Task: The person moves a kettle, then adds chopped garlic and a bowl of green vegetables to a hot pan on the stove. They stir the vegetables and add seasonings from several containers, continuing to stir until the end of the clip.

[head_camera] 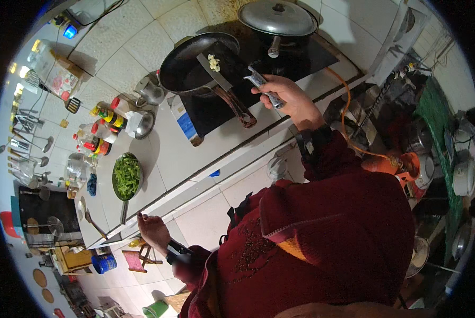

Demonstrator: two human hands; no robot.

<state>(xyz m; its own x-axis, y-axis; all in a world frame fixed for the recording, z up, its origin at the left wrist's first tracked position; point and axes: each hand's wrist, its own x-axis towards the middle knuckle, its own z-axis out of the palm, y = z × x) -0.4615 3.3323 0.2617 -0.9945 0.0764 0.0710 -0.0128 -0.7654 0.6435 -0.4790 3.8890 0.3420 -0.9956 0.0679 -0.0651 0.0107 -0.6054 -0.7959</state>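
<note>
My right hand (283,93) grips the shiny metal handle of a kitchen cleaver (215,75). Its blade is held out over a dark wok (177,75), with a small heap of pale chopped pieces, perhaps garlic (213,63), on it. The wok sits on a black glass-topped stove (205,115), its brown handle (237,107) towards me. My left hand (154,230) hangs by the counter's front edge, fingers curled; nothing shows clearly in it. Near it is the metal handle of a pan (126,177) full of cut green vegetables (126,175).
A lidded pan (278,20) stands at the stove's far side. Sauce bottles (112,117), a metal mug (148,90) and a metal lid (144,124) line the wall. An orange hose (346,115) runs from the stove to a gas cylinder (410,165) at right. A wooden-handled utensil (96,224) lies left.
</note>
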